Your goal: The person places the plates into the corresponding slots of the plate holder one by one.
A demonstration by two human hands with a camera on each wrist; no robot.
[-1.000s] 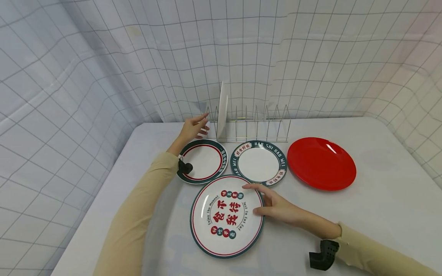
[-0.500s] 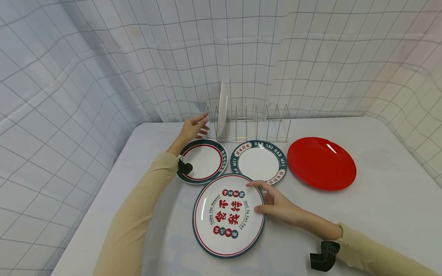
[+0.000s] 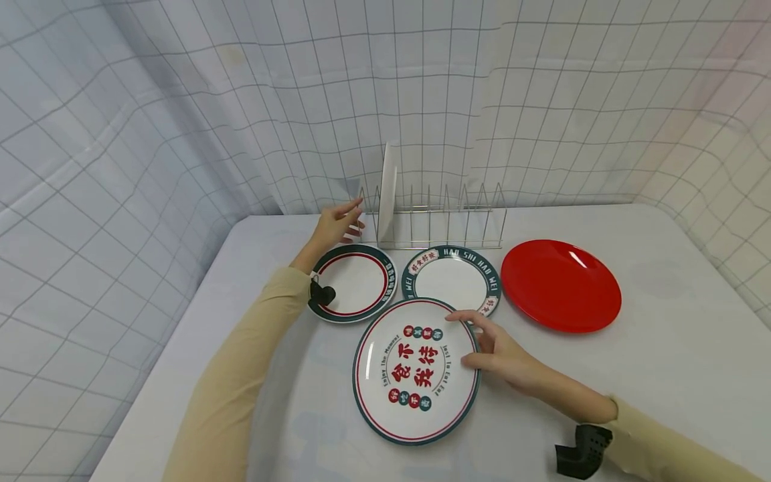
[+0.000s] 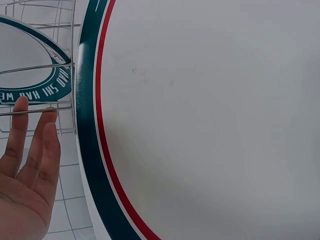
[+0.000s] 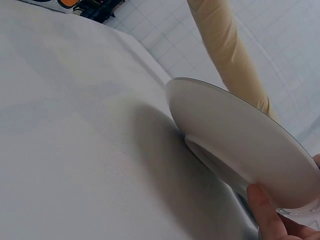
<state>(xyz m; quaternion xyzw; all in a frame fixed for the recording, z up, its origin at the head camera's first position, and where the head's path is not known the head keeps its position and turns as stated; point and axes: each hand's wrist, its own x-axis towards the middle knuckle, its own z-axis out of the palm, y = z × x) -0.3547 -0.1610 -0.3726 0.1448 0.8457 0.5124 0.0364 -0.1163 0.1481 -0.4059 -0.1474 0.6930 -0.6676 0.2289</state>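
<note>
My left hand [image 3: 338, 224] grips the left end of a wire dish rack [image 3: 448, 209], its fingers at the end wires [image 4: 35, 111]. Upright in the rack's left part stands a white plate [image 3: 388, 194]. My right hand [image 3: 502, 355] holds the right rim of a white plate [image 3: 415, 418] with a green-and-red edge and red lettering, thumb on its face. In the right wrist view this plate's underside [image 5: 230, 132] is tilted over the table with a shadow below, fingers [image 5: 262, 210] against it. It overlaps the front of a green-rimmed plate [image 3: 452, 284].
Under my left wrist lies another green-rimmed plate [image 3: 355, 284] with a red ring. To the right rests a red oval plate [image 3: 560, 286]. A white cloth covers the table [image 3: 662, 375]; a checked curtain [image 3: 542, 120] hangs behind and at the sides.
My right hand has shifted the lettered plate to the right and slightly away from me, covering more of the green-rimmed plate behind. The left hand stays at the rack.
</note>
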